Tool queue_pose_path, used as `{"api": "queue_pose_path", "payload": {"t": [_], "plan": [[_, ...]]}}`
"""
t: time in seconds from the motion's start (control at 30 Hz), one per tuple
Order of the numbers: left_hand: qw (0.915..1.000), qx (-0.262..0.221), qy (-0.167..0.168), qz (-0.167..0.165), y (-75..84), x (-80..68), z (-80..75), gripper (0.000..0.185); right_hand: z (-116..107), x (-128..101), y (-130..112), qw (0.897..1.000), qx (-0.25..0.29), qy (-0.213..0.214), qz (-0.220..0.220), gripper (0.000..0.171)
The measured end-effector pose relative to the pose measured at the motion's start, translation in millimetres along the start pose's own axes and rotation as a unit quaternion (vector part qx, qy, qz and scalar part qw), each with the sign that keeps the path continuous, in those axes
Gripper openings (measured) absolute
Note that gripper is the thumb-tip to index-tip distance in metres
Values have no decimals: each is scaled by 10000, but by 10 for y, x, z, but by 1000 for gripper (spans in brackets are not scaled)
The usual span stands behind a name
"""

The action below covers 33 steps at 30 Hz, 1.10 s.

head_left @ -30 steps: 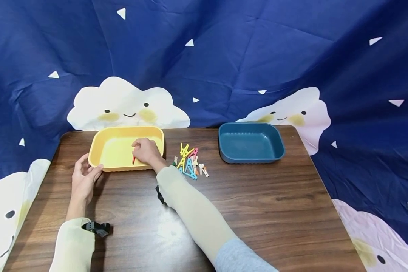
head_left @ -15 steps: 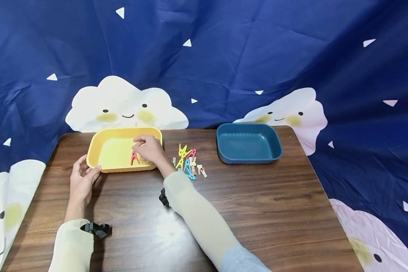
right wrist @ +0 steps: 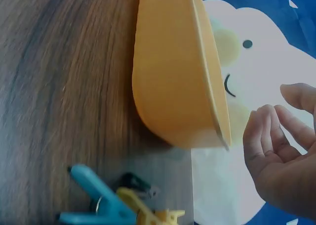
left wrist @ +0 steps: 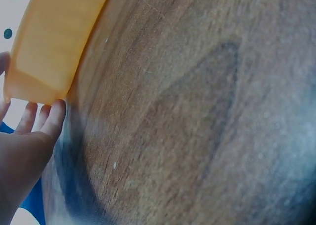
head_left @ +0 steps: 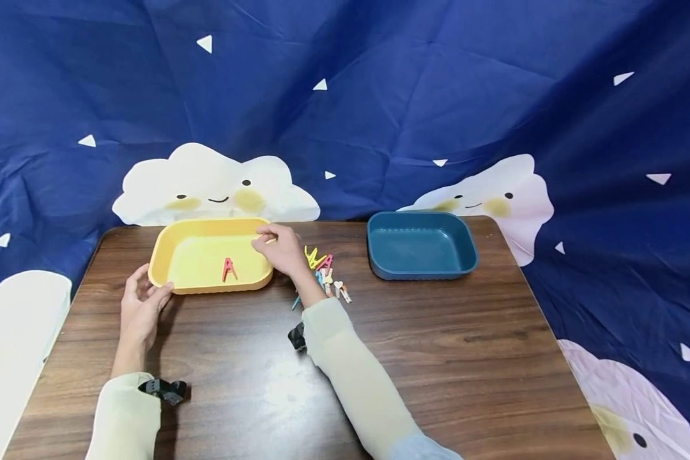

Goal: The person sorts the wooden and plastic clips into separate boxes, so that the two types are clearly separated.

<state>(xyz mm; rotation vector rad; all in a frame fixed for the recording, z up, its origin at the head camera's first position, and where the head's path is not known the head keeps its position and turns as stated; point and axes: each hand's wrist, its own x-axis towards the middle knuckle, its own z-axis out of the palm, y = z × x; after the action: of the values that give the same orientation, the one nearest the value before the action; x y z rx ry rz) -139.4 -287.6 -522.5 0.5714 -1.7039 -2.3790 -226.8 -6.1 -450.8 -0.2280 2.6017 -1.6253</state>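
Note:
A yellow tray stands at the table's back left with one red clothespin lying in it. My right hand hovers over the tray's right rim, fingers loosely curled and holding nothing; the right wrist view shows the same empty right hand beside the yellow tray. My left hand rests with straight fingers against the tray's front left corner, and the left wrist view shows its fingers at the yellow tray. A pile of coloured clothespins lies just right of my right wrist.
A dark blue tray stands to the right of the pile. The brown wooden table ends at a blue cloud-print cloth behind and on both sides. A blue clip and a yellow clip lie near the tray's corner.
My right hand let go of the red clothespin in the yellow tray and drew back to the right, over the tray's rim. The left hand stayed at the corner.

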Motion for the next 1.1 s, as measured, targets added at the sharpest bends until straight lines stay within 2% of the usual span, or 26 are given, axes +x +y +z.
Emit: {"api": "queue_pose_path", "payload": {"t": [0.23,0.43,0.63,0.8,1.1], "plan": [[9999,110,-6,-8,25,20,37,66,-214,-84,155,9995,165,113,234,31],[9998,199,4,-31,40,33,60,66,-380,-130,269,9992,20,198,346,29],[9996,263,93,-80,70,24,46,65,-453,-173,352,9989,-16,246,389,30],[9994,316,75,-96,74,25,52,65,-498,-217,455,9977,124,415,529,29],[9991,337,166,-219,66,24,42,70,-545,-298,644,9962,355,431,663,31]]}}
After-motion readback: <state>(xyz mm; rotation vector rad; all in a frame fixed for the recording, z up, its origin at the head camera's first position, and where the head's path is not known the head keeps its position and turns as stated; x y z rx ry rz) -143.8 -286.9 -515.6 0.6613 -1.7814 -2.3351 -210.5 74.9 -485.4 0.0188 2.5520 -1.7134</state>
